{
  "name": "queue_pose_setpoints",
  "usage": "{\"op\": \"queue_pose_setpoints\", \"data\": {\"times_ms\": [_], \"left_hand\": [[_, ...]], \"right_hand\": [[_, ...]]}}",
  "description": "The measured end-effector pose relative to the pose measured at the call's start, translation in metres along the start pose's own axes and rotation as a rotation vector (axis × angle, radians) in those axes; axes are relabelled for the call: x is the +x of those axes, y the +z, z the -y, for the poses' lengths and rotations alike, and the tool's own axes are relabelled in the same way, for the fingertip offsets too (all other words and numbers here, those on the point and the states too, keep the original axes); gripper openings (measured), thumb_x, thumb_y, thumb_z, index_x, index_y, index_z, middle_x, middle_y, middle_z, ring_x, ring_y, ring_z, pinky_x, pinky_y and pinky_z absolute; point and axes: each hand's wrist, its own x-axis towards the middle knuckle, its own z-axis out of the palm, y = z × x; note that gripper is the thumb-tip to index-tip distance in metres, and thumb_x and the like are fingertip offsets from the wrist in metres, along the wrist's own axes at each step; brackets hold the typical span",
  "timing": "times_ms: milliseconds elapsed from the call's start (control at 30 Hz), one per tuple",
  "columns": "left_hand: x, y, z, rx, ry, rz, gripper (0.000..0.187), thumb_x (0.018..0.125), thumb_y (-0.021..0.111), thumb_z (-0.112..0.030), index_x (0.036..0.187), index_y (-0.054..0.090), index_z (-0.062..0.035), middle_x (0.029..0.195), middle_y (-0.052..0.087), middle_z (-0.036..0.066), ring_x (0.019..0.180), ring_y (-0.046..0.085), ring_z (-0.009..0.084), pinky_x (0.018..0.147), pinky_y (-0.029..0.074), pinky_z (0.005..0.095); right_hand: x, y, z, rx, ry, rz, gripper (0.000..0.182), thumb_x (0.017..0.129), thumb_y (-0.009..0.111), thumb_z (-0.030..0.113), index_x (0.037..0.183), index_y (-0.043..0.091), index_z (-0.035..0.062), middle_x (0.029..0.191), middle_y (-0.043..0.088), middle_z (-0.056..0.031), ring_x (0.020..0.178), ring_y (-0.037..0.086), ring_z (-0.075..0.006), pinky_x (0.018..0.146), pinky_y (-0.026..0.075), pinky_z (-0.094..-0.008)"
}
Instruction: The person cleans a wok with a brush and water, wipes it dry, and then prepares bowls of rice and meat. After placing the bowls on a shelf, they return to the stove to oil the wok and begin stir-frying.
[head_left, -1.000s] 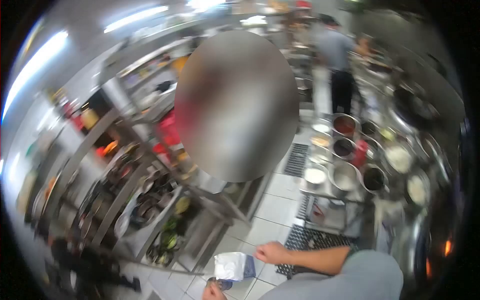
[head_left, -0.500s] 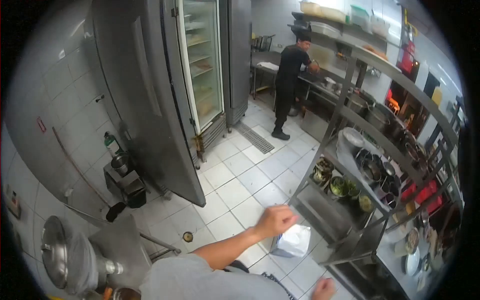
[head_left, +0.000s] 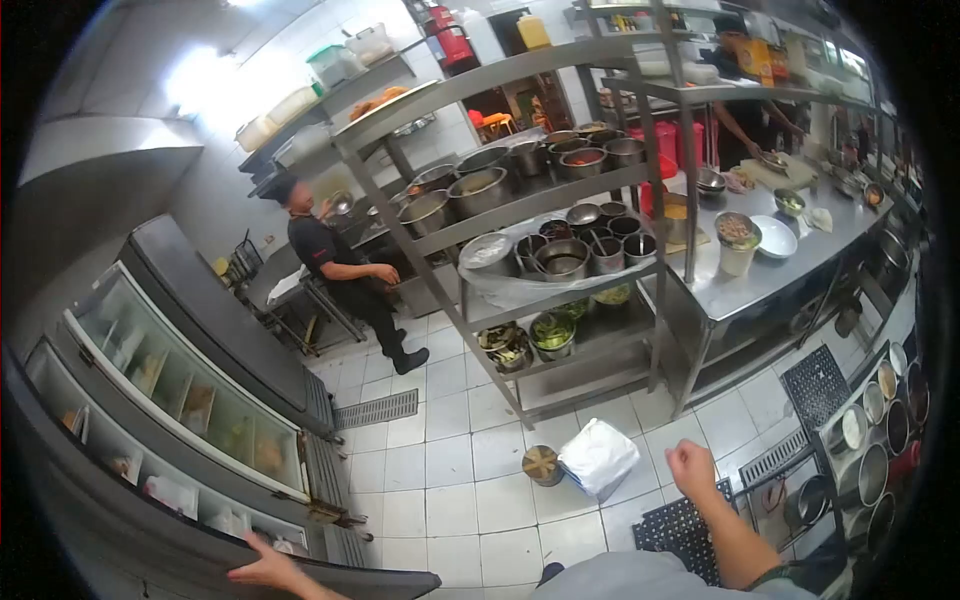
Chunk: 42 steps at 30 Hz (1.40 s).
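Note:
My left hand (head_left: 270, 568) is at the lower left with thumb and fingers stretched out. It touches the edge of a dark grey refrigerator door (head_left: 370, 582). Behind that door, shelves show several bags and packages. My right hand (head_left: 692, 468) is raised over the tiled floor, its fingers curled into a loose fist with nothing visible in it. Close to its left, a white plastic-wrapped package (head_left: 598, 458) rests on the floor. Beside the package stands a round brown object (head_left: 543, 465) whose kind I cannot make out.
Ahead is a metal rack (head_left: 500, 230) of pots. A co-worker (head_left: 345, 270) in dark clothes stands behind it on the left. A steel counter (head_left: 740, 280) with bowls is at the right. Black mats (head_left: 818, 390) and a floor drain (head_left: 375, 409) lie on the tiles.
My view has swung to the right. My left hand has gone from above the white package to the refrigerator door, its fingers now extended. My right hand has come further into view.

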Motion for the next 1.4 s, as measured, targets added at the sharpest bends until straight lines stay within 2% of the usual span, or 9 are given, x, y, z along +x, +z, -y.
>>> {"op": "queue_pose_setpoints", "data": {"times_ms": [233,333,500,567,633,800,933,1133,1400], "left_hand": [[-0.009,0.076,-0.022,0.081,0.117,0.184,0.097,0.093,0.065,-0.05,0.149,0.02,0.0137,0.151,0.03,0.037,0.14,0.034,0.0467,0.116,0.029,0.0462],[-0.005,0.058,-0.068,-0.568,-0.169,0.642,0.079,0.098,0.062,-0.038,0.154,0.023,0.0019,0.154,0.034,0.027,0.14,0.04,0.0363,0.114,0.033,0.041],[-0.145,0.027,-0.113,-0.664,0.339,1.097,0.068,0.091,0.07,-0.019,0.148,0.038,0.0019,0.152,0.04,0.023,0.14,0.04,0.0342,0.115,0.032,0.0423],[-0.24,0.012,-0.116,-0.824,0.244,1.574,0.064,0.088,0.074,-0.022,0.142,0.048,0.0024,0.118,0.068,0.019,0.11,0.065,0.0302,0.093,0.051,0.0384],[-0.293,-0.072,-0.156,-0.935,0.587,1.88,0.062,0.086,0.075,-0.022,0.143,0.052,-0.0092,0.071,0.067,0.009,0.064,0.064,0.0213,0.069,0.053,0.0372],[-0.393,-0.181,-0.207,-0.998,1.142,2.538,0.072,0.09,0.07,-0.025,0.153,0.036,-0.0207,0.078,0.068,0.013,0.071,0.067,0.0301,0.069,0.054,0.0389],[-0.459,-0.177,-0.27,-0.999,1.254,2.15,0.077,0.094,0.06,-0.028,0.158,0.018,-0.0227,0.079,0.07,0.019,0.073,0.066,0.0445,0.069,0.052,0.0526],[-0.418,-0.175,-0.449,-1.481,0.792,1.644,0.079,0.089,0.067,-0.014,0.156,0.027,-0.0094,0.068,0.064,0.009,0.058,0.064,0.0292,0.06,0.052,0.0414],[-0.413,-0.213,-0.367,-1.817,1.338,1.389,0.083,0.08,0.078,-0.03,0.148,0.04,-0.001,0.153,0.032,0.031,0.141,0.031,0.048,0.114,0.026,0.0563]], "right_hand": [[0.017,0.057,0.176,0.016,-0.345,0.327,0.082,0.082,0.079,0.03,0.15,0.038,0.0118,0.141,0.042,-0.0188,0.098,0.065,-0.0312,0.085,0.053,-0.0425],[0.004,0.092,0.196,0.047,-0.356,0.359,0.077,0.084,0.077,0.033,0.149,0.041,0.0125,0.139,0.046,-0.0193,0.102,0.065,-0.0326,0.085,0.053,-0.042],[-0.056,0.126,0.12,-0.122,-0.132,0.701,0.05,0.087,0.07,0.043,0.123,0.064,0.0086,0.11,0.067,-0.0223,0.102,0.066,-0.0358,0.086,0.052,-0.0448],[-0.073,0.097,0.079,-0.278,0.002,0.815,0.038,0.089,0.065,0.044,0.106,0.069,0.0101,0.097,0.07,-0.0221,0.099,0.066,-0.0379,0.086,0.052,-0.0473],[-0.075,0.043,0.029,-0.396,0.225,0.422,0.025,0.088,0.067,0.032,0.098,0.07,0.0092,0.093,0.071,-0.022,0.091,0.068,-0.0402,0.081,0.054,-0.0472],[-0.018,-0.191,0.035,-0.405,0.337,-0.543,0.062,0.089,0.063,0.013,0.145,0.04,0.0005,0.126,0.055,-0.0302,0.116,0.054,-0.0463,0.099,0.045,-0.048],[0.007,-0.253,0.137,-0.663,-0.149,-0.549,0.083,0.083,0.069,0.007,0.153,0.025,-0.0021,0.156,0.023,-0.0312,0.141,0.03,-0.0486,0.116,0.029,-0.0477],[-0.027,-0.116,0.182,-0.588,-0.251,0.145,0.09,0.084,0.072,0.027,0.153,0.023,-0.0018,0.154,0.015,-0.0398,0.142,0.019,-0.059,0.112,0.021,-0.0686],[0.034,-0.113,0.097,-0.746,-0.051,-0.351,0.076,0.084,0.061,0.016,0.152,0.03,0.0018,0.156,0.022,-0.0322,0.144,0.021,-0.0528,0.112,0.023,-0.0666]]}}
